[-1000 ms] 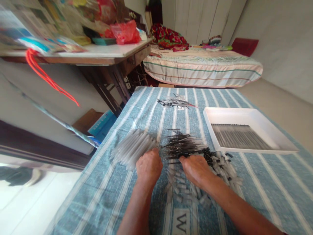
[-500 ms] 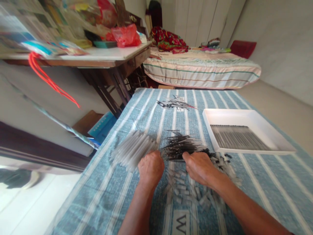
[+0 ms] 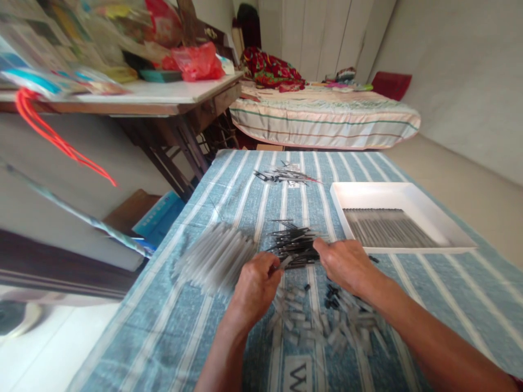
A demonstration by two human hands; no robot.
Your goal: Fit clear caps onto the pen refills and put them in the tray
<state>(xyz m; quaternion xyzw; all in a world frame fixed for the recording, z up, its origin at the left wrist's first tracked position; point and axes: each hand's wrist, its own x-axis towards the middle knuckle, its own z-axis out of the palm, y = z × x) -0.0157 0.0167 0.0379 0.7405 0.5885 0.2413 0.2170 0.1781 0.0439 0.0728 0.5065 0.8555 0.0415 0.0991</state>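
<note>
My left hand (image 3: 258,280) is closed, with a small translucent tube (image 3: 287,262) poking out from its thumb and forefinger. Beside it on the left lies a stack of frosted translucent tubes (image 3: 218,256), like pen barrels. Fingers pinched, my right hand (image 3: 342,264) is at the right side of a heap of thin black sticks (image 3: 292,242) that look like pen refills; what it grips is hidden. Below the hands are scattered short translucent caps (image 3: 300,316) and small black plugs (image 3: 333,296).
A white tray (image 3: 445,218) at the right holds a row of grey-looking sticks (image 3: 384,226). Farther back lies a loose bunch of thin sticks (image 3: 286,175) on the striped cloth (image 3: 171,305). A cluttered side table (image 3: 163,103) stands left; a bed (image 3: 327,117) is beyond.
My left hand has turned, and the translucent tube now shows in its fingers. My right hand has moved slightly up and right, uncovering black plugs. The whole view has shifted a little.
</note>
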